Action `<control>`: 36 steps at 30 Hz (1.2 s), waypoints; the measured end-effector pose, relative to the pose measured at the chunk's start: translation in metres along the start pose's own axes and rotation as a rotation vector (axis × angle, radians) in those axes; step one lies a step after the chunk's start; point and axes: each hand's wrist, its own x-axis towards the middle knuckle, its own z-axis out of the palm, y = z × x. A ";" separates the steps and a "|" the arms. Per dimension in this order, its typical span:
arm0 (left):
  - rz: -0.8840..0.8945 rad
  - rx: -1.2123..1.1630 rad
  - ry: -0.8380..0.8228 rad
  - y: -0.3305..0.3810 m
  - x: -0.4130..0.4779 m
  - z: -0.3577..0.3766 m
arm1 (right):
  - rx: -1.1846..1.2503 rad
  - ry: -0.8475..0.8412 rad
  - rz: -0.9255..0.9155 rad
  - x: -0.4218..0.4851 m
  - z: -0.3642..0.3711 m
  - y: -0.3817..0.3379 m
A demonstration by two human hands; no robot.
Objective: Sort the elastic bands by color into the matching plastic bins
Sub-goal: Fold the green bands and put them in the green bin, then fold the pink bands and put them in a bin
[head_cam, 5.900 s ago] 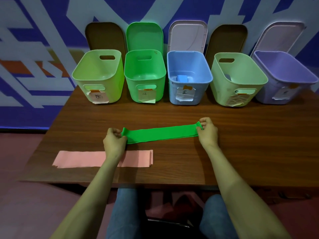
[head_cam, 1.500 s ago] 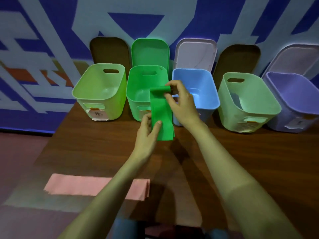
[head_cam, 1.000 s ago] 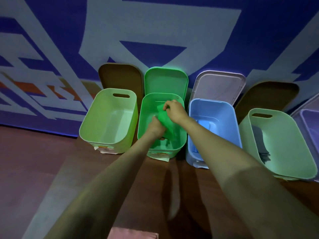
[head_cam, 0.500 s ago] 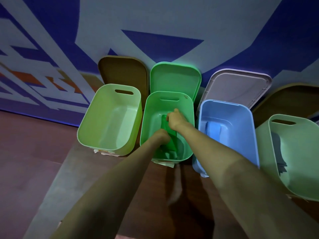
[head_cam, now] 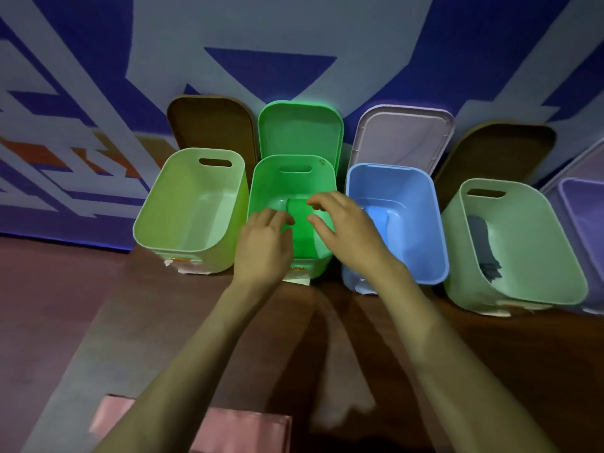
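The folded green band [head_cam: 302, 228] lies on the floor of the bright green bin [head_cam: 295, 173]. My left hand [head_cam: 264, 248] hovers over that bin's front rim, fingers relaxed and holding nothing. My right hand [head_cam: 344, 228] is above the bin's right side, fingers spread and empty. A pink band [head_cam: 248, 431] lies flat on the table near the bottom edge, partly hidden by my left forearm.
A yellow-green bin [head_cam: 192, 204] stands left of the green one. To the right are a blue bin [head_cam: 408, 181] holding a blue band [head_cam: 376, 217], a pale green bin [head_cam: 536, 223] holding a grey band [head_cam: 483, 246], and a purple bin [head_cam: 581, 204]. Lids lean on the wall behind.
Both hands have let go of the green band, which now lies in the green bin, and have lifted up out of the bin toward me.
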 end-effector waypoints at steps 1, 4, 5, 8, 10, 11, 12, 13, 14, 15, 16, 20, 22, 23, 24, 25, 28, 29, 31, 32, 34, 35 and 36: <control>0.012 -0.032 0.045 0.004 -0.013 -0.001 | 0.009 0.025 -0.014 -0.019 -0.001 -0.004; 0.047 -0.088 0.119 0.014 -0.060 0.002 | -0.007 0.090 -0.015 -0.076 0.006 -0.017; 0.057 -0.078 0.131 0.016 -0.078 0.003 | -0.014 0.112 -0.021 -0.096 0.010 -0.022; 0.081 -0.041 0.116 0.014 -0.138 0.007 | -0.032 0.158 -0.043 -0.155 0.030 -0.034; 0.066 -0.044 0.104 0.005 -0.176 0.008 | -0.030 0.158 -0.037 -0.191 0.045 -0.042; 0.046 -0.053 0.093 -0.002 -0.195 0.007 | -0.021 0.147 -0.024 -0.209 0.053 -0.047; 0.019 -0.062 0.067 -0.011 -0.213 0.006 | -0.009 0.127 -0.001 -0.225 0.061 -0.053; -0.009 -0.060 0.029 -0.022 -0.229 0.006 | 0.004 0.098 0.028 -0.240 0.070 -0.058; -0.038 -0.051 -0.016 -0.033 -0.245 0.005 | 0.022 0.059 0.068 -0.253 0.078 -0.063; -0.071 -0.034 -0.059 -0.045 -0.259 0.005 | 0.040 0.011 0.118 -0.263 0.087 -0.068; -0.106 -0.019 -0.094 -0.058 -0.271 0.005 | 0.049 -0.038 0.170 -0.271 0.096 -0.072; -0.201 0.010 -0.135 -0.096 -0.305 0.006 | 0.027 -0.223 0.403 -0.280 0.130 -0.083; -0.217 0.000 -0.122 -0.103 -0.315 0.010 | -0.020 -0.244 0.459 -0.279 0.144 -0.085; -0.216 -0.004 -0.109 -0.104 -0.318 0.013 | -0.068 -0.246 0.470 -0.278 0.150 -0.086; -0.214 -0.018 -0.090 -0.105 -0.320 0.015 | -0.117 -0.246 0.480 -0.276 0.154 -0.088; -0.219 -0.038 -0.067 -0.105 -0.322 0.016 | -0.151 -0.245 0.498 -0.274 0.158 -0.090; -0.234 -0.077 -0.026 -0.105 -0.323 0.019 | -0.135 -0.212 0.600 -0.271 0.168 -0.094; -0.235 -0.076 -0.023 -0.104 -0.324 0.020 | -0.127 -0.218 0.617 -0.272 0.170 -0.095; -0.243 -0.070 -0.018 -0.102 -0.325 0.023 | -0.124 -0.247 0.596 -0.273 0.171 -0.096; -0.247 -0.068 -0.015 -0.102 -0.325 0.024 | -0.089 -0.233 0.577 -0.274 0.170 -0.096; -0.226 -0.097 -0.027 -0.096 -0.324 0.025 | 0.058 -0.144 0.566 -0.274 0.162 -0.092; -0.200 -0.136 -0.044 -0.090 -0.324 0.026 | 0.141 -0.083 0.591 -0.274 0.155 -0.087; -0.165 -0.174 -0.069 -0.082 -0.323 0.027 | 0.199 -0.015 0.628 -0.274 0.145 -0.081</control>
